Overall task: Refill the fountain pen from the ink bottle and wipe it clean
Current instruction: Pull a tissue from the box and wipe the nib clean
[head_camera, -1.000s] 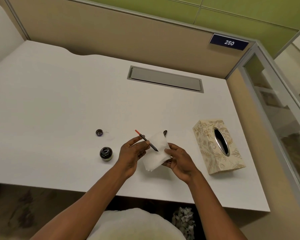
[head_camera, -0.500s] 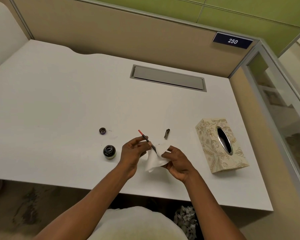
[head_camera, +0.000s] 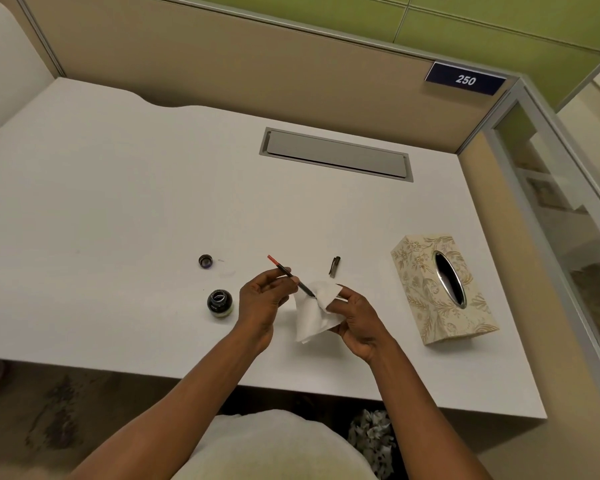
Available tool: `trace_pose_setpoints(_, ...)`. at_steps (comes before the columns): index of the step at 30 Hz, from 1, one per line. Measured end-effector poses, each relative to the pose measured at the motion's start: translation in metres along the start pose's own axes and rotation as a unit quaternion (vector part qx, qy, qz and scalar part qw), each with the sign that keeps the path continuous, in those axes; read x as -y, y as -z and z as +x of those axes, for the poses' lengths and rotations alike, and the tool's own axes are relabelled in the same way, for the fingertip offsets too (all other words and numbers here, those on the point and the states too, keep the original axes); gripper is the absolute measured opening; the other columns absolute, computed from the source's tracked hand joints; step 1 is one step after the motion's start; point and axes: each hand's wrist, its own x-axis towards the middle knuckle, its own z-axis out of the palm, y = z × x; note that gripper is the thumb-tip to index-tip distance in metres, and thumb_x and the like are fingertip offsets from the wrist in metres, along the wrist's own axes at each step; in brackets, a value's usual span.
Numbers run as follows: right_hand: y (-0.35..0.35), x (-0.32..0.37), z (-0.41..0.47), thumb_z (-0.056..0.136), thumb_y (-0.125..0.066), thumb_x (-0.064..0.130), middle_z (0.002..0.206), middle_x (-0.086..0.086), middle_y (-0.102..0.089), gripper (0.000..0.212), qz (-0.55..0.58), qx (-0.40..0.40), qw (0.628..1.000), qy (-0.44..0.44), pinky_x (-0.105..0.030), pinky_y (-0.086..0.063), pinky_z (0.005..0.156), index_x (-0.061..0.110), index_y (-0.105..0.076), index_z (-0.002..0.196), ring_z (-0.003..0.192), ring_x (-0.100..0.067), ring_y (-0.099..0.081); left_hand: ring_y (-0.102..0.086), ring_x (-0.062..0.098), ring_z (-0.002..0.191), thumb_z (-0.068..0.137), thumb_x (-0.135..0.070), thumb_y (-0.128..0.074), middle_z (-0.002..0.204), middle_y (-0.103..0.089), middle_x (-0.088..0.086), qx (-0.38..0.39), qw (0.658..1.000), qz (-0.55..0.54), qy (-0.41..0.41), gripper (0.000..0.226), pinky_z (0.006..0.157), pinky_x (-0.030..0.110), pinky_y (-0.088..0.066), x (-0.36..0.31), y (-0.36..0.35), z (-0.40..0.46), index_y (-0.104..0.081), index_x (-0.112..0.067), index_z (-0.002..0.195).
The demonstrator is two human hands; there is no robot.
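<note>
My left hand pinches a thin dark fountain pen with a red rear end, its tip pointing right and down. That tip is buried in a white tissue, which my right hand holds folded around it. The nib itself is hidden by the tissue. An open ink bottle stands on the white desk just left of my left hand. Its round cap lies farther back. A dark pen cap lies behind the tissue.
A floral tissue box with an oval opening sits at the right, near the desk's right edge. A grey cable flap is set into the desk at the back. Partition walls close the back and right sides.
The right hand has bunched the flat tissue up around the pen tip. The left hand keeps hold of the pen in about the same spot.
</note>
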Motion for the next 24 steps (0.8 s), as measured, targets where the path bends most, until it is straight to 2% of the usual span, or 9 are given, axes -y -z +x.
trace_pose_setpoints(4, 0.0063, 0.0007, -0.0003, 0.091, -0.056, -0.008, 0.108, -0.008, -0.073, 0.036, 0.041, -0.008, 0.999, -0.004, -0.04, -0.057, 0.078, 0.013, -0.071, 0.116, 0.095, -0.025, -0.068, -0.068, 0.016, 0.08, 0.084, 0.0, -0.074, 0.082, -0.077, 0.001, -0.008, 0.999, -0.033, 0.006, 0.02, 0.089, 0.033, -0.048, -0.0095, 0.0031, 0.0038, -0.075, -0.014, 0.097)
trace_pose_setpoints(8, 0.0075, 0.0011, 0.0018, 0.092, -0.057, -0.005, 0.113, -0.009, -0.073, 0.036, 0.068, 0.004, 0.998, -0.002, -0.043, -0.053, 0.088, 0.011, -0.07, 0.122, 0.101, -0.026, -0.067, -0.069, 0.015, 0.076, 0.085, -0.001, -0.073, 0.081, -0.076, 0.002, 0.003, 0.999, -0.045, 0.024, 0.02, 0.088, 0.032, -0.048, -0.0093, 0.0007, 0.0015, -0.074, -0.013, 0.101)
trace_pose_setpoints(15, 0.0092, 0.0029, 0.0034, 0.094, -0.042, -0.013, 0.117, -0.008, -0.074, 0.044, 0.12, 0.025, 0.992, -0.023, -0.026, -0.059, 0.082, 0.007, -0.066, 0.124, 0.102, -0.02, -0.071, -0.069, 0.017, 0.079, 0.086, -0.002, -0.073, 0.085, -0.076, 0.004, 0.005, 0.998, -0.044, 0.04, 0.02, 0.09, 0.033, -0.048, -0.0059, -0.0009, 0.0, -0.074, -0.013, 0.102)
trace_pose_setpoints(18, 0.0073, 0.0032, 0.0028, 0.095, -0.049, -0.009, 0.112, -0.005, -0.076, 0.035, 0.067, 0.03, 0.997, -0.016, -0.026, -0.058, 0.08, 0.007, -0.069, 0.119, 0.1, -0.02, -0.072, -0.069, 0.017, 0.08, 0.086, -0.001, -0.072, 0.085, -0.076, 0.004, 0.006, 0.998, -0.043, 0.04, 0.02, 0.089, 0.032, -0.049, -0.0057, -0.0023, -0.0002, -0.074, -0.013, 0.102)
trace_pose_setpoints(22, 0.0049, 0.0041, 0.0015, 0.094, -0.06, -0.001, 0.093, -0.003, -0.077, 0.023, -0.022, 0.001, 1.0, -0.008, -0.03, -0.055, 0.074, 0.01, -0.072, 0.11, 0.082, -0.015, -0.073, -0.069, 0.018, 0.081, 0.086, -0.001, -0.072, 0.086, -0.076, 0.004, 0.015, 0.998, -0.044, 0.043, 0.021, 0.085, 0.03, -0.05, -0.0047, -0.0046, -0.0013, -0.074, -0.013, 0.103)
trace_pose_setpoints(24, 0.0056, 0.0038, 0.0031, 0.093, -0.061, -0.002, 0.094, -0.006, -0.076, 0.021, -0.05, -0.02, 0.999, -0.004, -0.033, -0.054, 0.073, 0.009, -0.072, 0.108, 0.082, -0.018, -0.072, -0.069, 0.019, 0.082, 0.086, -0.001, -0.072, 0.086, -0.076, 0.004, 0.019, 0.998, -0.042, 0.043, 0.021, 0.084, 0.029, -0.05, -0.0044, -0.0056, -0.0018, -0.074, -0.012, 0.105)
